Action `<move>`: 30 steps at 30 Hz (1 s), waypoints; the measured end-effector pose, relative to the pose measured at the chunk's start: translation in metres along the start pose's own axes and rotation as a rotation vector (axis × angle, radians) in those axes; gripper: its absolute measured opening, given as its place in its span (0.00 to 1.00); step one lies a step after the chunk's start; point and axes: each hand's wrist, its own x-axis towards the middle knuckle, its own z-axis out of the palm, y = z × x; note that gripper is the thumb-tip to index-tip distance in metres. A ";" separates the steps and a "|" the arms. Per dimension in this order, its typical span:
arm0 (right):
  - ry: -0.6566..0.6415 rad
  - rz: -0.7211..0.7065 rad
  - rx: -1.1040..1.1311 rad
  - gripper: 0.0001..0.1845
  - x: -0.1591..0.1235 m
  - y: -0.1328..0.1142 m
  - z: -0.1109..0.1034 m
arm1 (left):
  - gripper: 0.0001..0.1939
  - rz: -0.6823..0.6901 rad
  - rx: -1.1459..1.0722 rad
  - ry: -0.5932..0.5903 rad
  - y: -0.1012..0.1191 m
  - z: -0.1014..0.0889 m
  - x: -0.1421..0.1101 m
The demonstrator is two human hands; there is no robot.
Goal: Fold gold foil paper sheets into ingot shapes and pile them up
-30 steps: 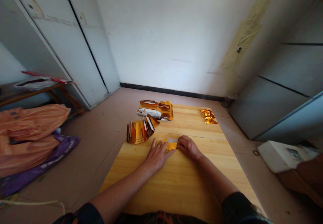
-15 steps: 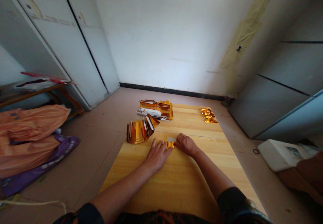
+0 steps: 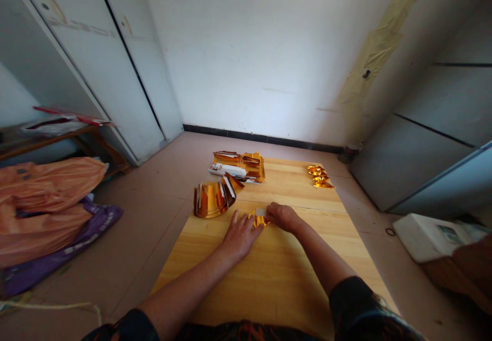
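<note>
A small sheet of gold foil paper [image 3: 261, 220], partly folded and showing a pale underside, lies on the wooden table [image 3: 246, 290] between my hands. My left hand [image 3: 241, 234] rests flat at its left side, fingers stretched and spread, with the fingertips on the foil's edge. Closed at the right edge of the same sheet is my right hand [image 3: 283, 216], its fingers curled and pinching the paper; the fingertips are partly hidden. Just beyond my left hand, a curved stack of gold foil sheets [image 3: 209, 200] stands on the table.
Another foil bundle with white paper [image 3: 255, 168] sits at the table's far edge. Several folded gold foil pieces [image 3: 321, 177] lie at the far right corner. Orange and purple bags [image 3: 49, 192] are on the left; a white box [image 3: 426, 236] stands right of the table.
My right hand has shifted very slightly left over the sheet, its forearm a little higher. My left hand stays in place. The whole view has moved slightly.
</note>
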 end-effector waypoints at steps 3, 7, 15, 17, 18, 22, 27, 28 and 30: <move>0.002 0.005 0.015 0.08 0.000 0.001 0.002 | 0.18 -0.020 0.017 0.016 0.002 0.002 -0.001; 0.044 -0.008 0.053 0.06 -0.002 0.003 0.008 | 0.20 -0.031 0.007 0.014 0.003 0.004 -0.002; 0.083 -0.015 0.110 0.05 -0.003 0.004 0.012 | 0.21 -0.059 -0.010 0.004 0.006 0.008 -0.002; 0.083 0.002 0.133 0.05 -0.003 0.004 0.011 | 0.21 -0.066 -0.011 -0.011 0.007 0.009 -0.001; 0.083 0.017 0.149 0.05 -0.003 0.003 0.011 | 0.21 -0.070 -0.010 -0.020 0.008 0.009 -0.001; 0.111 0.087 0.243 0.04 -0.005 0.001 0.013 | 0.21 -0.093 -0.023 -0.048 0.011 0.006 0.000; 0.206 0.083 0.377 0.04 -0.009 0.004 0.022 | 0.20 -0.126 -0.054 -0.065 0.014 0.000 0.002; 0.222 0.078 0.400 0.05 -0.009 0.005 0.023 | 0.20 -0.125 -0.055 -0.062 0.014 0.000 0.003; 0.248 0.075 0.436 0.07 -0.010 0.007 0.026 | 0.20 -0.119 -0.056 -0.056 0.013 0.000 0.003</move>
